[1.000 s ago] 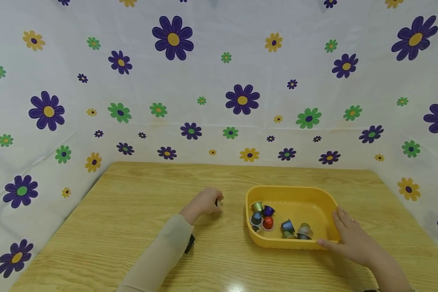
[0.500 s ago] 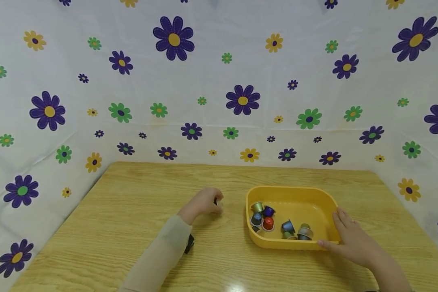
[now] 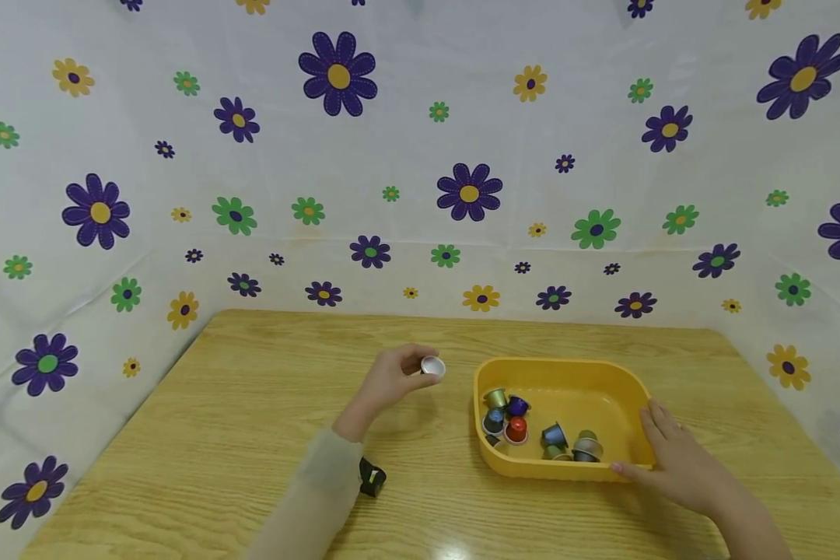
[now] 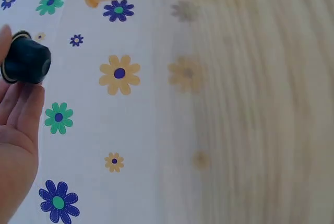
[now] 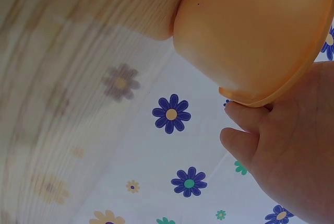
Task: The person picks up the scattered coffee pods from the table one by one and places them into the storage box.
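My left hand pinches a coffee capsule between thumb and fingers, over the table to the left of the yellow bin. The capsule's pale round face shows in the head view; its dark body shows in the left wrist view. With my right hand I hold the bin's near right corner, thumb at the front rim and fingers over the right side. Inside the bin lie several coffee capsules, among them a red one, a dark blue one and a gold one.
The wooden table is bordered at the back and sides by a white sheet printed with flowers. A black strap piece shows beside my left forearm.
My left hand has risen off the table with the capsule, turning so its pale face shows. The right hand and the bin have stayed in place.
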Demonstrator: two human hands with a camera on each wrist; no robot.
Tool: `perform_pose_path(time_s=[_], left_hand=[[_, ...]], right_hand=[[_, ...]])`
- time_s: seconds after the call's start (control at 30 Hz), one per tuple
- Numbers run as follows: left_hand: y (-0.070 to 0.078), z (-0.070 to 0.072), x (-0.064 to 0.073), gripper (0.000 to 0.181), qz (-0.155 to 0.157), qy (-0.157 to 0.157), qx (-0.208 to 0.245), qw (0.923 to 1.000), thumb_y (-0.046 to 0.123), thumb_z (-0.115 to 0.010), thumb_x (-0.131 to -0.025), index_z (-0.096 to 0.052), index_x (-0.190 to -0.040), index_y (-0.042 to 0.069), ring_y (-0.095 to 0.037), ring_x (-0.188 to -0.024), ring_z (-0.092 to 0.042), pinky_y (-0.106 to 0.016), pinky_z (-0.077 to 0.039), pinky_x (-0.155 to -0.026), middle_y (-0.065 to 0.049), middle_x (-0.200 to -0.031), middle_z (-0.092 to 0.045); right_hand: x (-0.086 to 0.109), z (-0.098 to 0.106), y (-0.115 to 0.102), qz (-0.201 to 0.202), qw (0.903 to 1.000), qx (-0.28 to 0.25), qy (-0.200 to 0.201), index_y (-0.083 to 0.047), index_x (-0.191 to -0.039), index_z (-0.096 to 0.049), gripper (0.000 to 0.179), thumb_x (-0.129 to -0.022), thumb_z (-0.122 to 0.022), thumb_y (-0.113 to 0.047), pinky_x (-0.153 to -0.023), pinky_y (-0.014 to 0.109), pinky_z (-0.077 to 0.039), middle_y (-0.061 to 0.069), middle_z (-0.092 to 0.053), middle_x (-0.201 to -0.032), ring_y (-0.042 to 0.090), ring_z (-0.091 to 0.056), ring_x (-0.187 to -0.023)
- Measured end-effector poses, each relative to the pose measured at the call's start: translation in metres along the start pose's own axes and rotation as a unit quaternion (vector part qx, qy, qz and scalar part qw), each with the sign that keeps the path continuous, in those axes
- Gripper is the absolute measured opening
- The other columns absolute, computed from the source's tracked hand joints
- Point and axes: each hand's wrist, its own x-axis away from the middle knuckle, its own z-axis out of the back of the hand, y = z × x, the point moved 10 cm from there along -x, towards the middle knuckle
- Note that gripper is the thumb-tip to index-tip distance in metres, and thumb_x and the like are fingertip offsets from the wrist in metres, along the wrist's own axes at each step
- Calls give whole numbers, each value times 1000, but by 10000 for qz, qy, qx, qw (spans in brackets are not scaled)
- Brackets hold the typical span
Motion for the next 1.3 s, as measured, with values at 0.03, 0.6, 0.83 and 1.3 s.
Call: perform_pose_path(time_s=[0.03,0.6,0.83,1.3], left_hand=[[3,0,1,38,-74,47,201,9998,11,-69,-76,-58,-110,-2,-22,-99,-56,-28,-47,-80,-13,-106,-59],[37,0,9,36,-983,580,2009,9729,-1,-67,-75,-56,-108,-10,-20,-93,-59,-33,-48,-78,-23,-109,-56],[38,-11,7,35,-946,533,2086,9719,-3,-66,-75,-56,-108,-10,-21,-94,-58,-32,-47,-79,-27,-110,-54],[65,-65,3,31,-339,-33,1620,9862,-5,-63,-78,-55,-107,-12,-25,-95,-57,-27,-46,-80,-23,-105,-56]], right_hand=[[0,0,0,8,10000,-14,6,21,-129,-20,95,-79,-57,-51,-93,62,-14,38,-9,-136,52,-13,-121],[-1,-1,1,-16,10000,13,6,21,-129,-20,96,-78,-57,-52,-93,63,-15,38,-9,-135,53,-13,-120],[-1,-1,2,-22,10000,29,-11,21,-129,-19,97,-78,-57,-52,-92,63,-15,38,-8,-136,52,-13,-121],[0,0,1,13,10000,-44,-3,21,-130,-18,96,-79,-57,-51,-92,63,-14,38,-8,-136,53,-13,-120]])
